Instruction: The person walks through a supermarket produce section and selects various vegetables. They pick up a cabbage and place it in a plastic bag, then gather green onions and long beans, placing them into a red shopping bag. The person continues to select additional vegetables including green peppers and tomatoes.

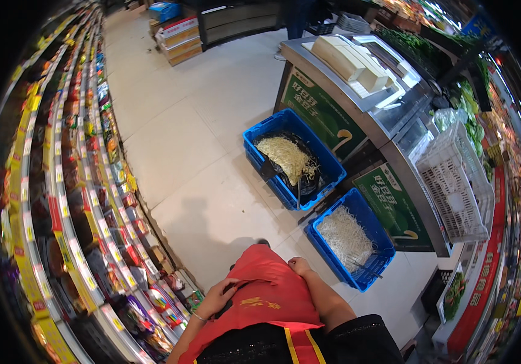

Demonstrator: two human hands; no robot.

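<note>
A red apron [265,291] with yellow lettering covers my front over black clothing. My left hand [219,293], a bracelet at its wrist, has its fingers curled over the apron's left edge. Against the opposite edge rests my right hand [300,266], its fingers bent; whether they pinch the cloth cannot be made out. Ahead to the right on the floor is a blue plastic crate [260,159] holding pale yellow bean sprouts [285,157] on a black plastic liner. Nearer my right hand, a second blue crate [340,268] contains white sprouts [347,234] and a thin metal-looking piece.
Long shelves of packaged goods [73,182] line the left side of the tiled aisle [187,150]. At right stands a metal display counter [360,100] with tofu blocks [342,57] and a white plastic basket [451,186]. Stacked cartons [180,41] and a person's leg [294,20] appear farther off.
</note>
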